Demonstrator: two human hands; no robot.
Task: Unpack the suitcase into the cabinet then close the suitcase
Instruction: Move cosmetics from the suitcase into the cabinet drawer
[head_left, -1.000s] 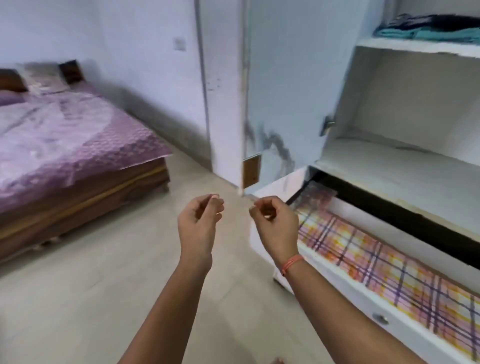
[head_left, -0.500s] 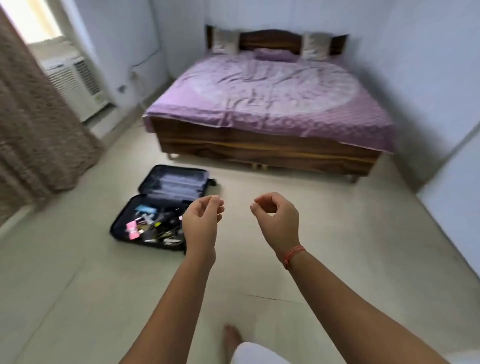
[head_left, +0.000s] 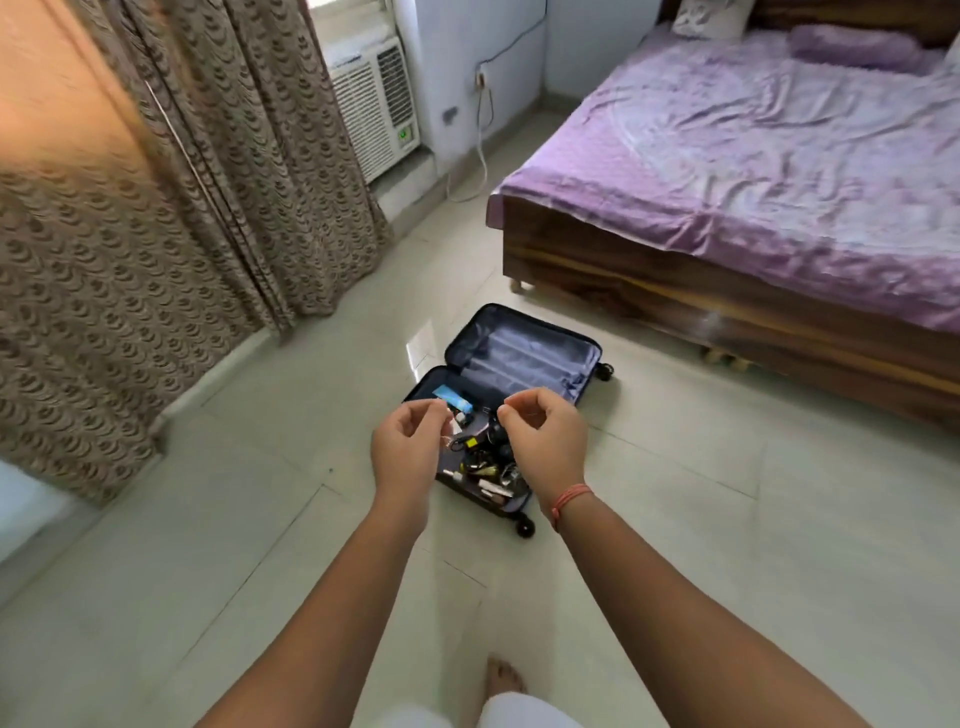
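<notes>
Open suitcase (head_left: 524, 358) on tiled floor (head_left: 208, 545), bed (head_left: 675, 291) edge near, curtain (head_left: 156, 234) left

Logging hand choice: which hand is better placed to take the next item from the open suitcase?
Right, marginally. Both are empty and loosely curled; the right hand lines up over the heap of small items in the suitcase, the left hand over its left edge.

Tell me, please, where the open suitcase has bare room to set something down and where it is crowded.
The far half of the suitcase, nearest the bed, is bare grey lining. The near half is crowded with small items. Bare floor lies between suitcase and curtain.
</notes>
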